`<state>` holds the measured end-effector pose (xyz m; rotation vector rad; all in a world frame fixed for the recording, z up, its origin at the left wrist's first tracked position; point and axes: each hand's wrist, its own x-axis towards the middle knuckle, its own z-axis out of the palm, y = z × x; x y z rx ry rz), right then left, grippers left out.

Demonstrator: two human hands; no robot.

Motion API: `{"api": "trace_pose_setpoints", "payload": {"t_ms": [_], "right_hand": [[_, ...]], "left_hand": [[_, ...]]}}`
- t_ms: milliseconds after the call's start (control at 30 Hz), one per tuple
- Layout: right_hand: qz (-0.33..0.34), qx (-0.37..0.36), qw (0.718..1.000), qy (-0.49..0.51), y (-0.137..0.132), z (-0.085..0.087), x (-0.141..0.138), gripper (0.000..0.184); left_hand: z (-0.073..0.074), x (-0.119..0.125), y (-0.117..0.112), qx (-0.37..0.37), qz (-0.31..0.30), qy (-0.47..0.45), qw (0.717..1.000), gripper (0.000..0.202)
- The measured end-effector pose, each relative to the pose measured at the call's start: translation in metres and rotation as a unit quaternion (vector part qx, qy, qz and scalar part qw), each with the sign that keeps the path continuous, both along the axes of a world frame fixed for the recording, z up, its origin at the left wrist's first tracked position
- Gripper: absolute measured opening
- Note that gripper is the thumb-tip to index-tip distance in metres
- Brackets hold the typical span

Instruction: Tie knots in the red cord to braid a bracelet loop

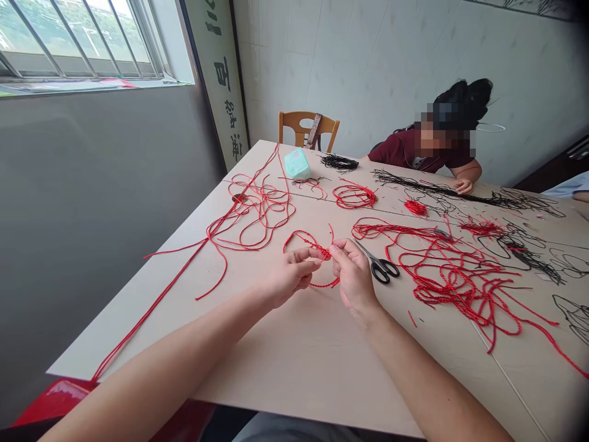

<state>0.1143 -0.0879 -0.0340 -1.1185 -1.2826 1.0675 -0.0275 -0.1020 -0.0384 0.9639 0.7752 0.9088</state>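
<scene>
Over the table [285, 374], left grip [294, 273] and right grip [353, 270] pinch a looped, twisted red cord [326, 253].

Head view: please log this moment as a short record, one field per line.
Hands: left hand and right hand close together, fingertips pinching a red cord
Held cord: twisted, part of a loop showing past the fingers
Tool: black-handled scissors, lying on the table beside the right hand
Right side: tangled red strands
Far end: pale green box beside a black bundle; wooden chair beyond
Other person: dark red top, hand at long black cords
</scene>
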Motion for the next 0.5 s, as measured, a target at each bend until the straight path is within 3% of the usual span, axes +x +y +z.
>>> {"api": "trace_pose_setpoints", "payload": {"t_ms": [100, 267, 400, 500], "right_hand": [[0.027, -0.038, 0.998, 0.052, 0.0023, 0.0029, 0.0029, 0.019], [0.056, -0.035, 0.997, 0.046, -0.0005, 0.0038, 0.0037, 0.020], [0.078, -0.008, 0.997, 0.015, -0.0047, 0.0028, 0.0025, 0.019], [0.083, -0.004, 0.997, 0.000, -0.0043, 0.0026, 0.0035, 0.019]], "left_hand": [[-0.0010, -0.0011, -0.0019, -0.008, 0.003, -0.011, 1.000, 0.028], [0.0041, -0.0056, -0.0020, 0.043, 0.015, 0.095, 0.994, 0.035], [0.0042, -0.0069, 0.0005, 0.118, 0.087, 0.173, 0.974, 0.032], [0.0009, -0.0082, 0.0031, 0.152, 0.112, 0.173, 0.967, 0.031]]}}
